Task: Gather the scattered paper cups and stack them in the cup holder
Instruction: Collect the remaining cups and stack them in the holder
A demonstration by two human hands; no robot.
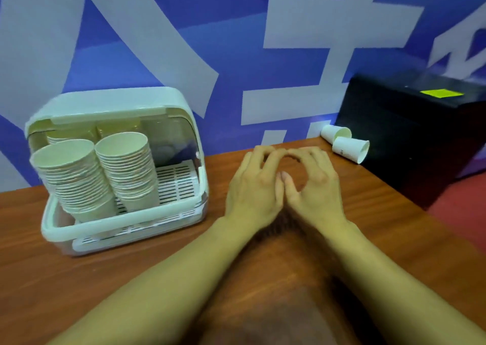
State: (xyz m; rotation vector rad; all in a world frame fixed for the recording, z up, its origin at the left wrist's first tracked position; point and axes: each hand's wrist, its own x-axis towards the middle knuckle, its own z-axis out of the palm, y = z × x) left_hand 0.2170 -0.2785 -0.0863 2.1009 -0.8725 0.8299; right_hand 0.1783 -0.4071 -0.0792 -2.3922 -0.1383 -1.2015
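A white plastic cup holder (123,225) with its lid raised stands on the left of the wooden table (263,279). Inside it lean two tall stacks of white paper cups, the left stack (75,179) and the right stack (128,168). Two loose paper cups lie on their sides at the table's far right, one (335,133) behind the other (351,150). My left hand (253,187) and my right hand (313,184) rest palm-down in the middle of the table, thumbs and fingertips touching each other, fingers spread, holding nothing.
A black box (410,134) with a yellow-green sticker (440,93) stands at the right edge, close to the loose cups. A blue wall with large white characters (236,55) runs right behind the table. Red floor (457,213) shows at the right.
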